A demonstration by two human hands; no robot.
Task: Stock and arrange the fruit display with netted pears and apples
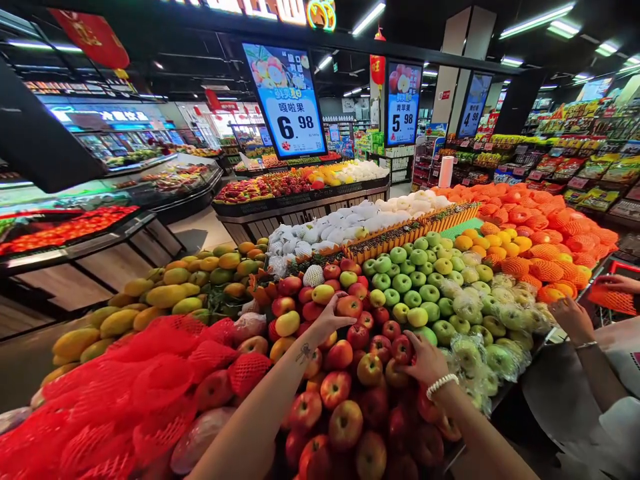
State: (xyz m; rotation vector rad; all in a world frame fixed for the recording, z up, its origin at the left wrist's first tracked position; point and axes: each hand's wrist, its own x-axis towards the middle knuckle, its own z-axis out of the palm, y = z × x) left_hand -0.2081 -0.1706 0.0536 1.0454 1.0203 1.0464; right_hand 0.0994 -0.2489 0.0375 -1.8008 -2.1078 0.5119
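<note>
Both of my hands reach into a pile of red and yellow-red apples (346, 425). My left hand (327, 321) has its thumb and fingers closed around a red-orange apple (349, 306) near the back of the pile. Lower and to the right, my right hand (429, 361), with a pale beaded band on its wrist, curls its fingers around a dark red apple (401, 349). Its thumb lies by another apple (396, 373) just below. A yellowish apple (323, 294) and one in a white foam net (314, 275) sit behind my left hand.
Green apples (413, 298) adjoin on the right, some wrapped in plastic. Red foam nets (115, 393) cover fruit at left, below mangoes (167, 295). Orange-netted fruit (545, 227) is at far right. Another person's hand (573, 319) is at the stand's right edge. Price screens (286, 100) hang above.
</note>
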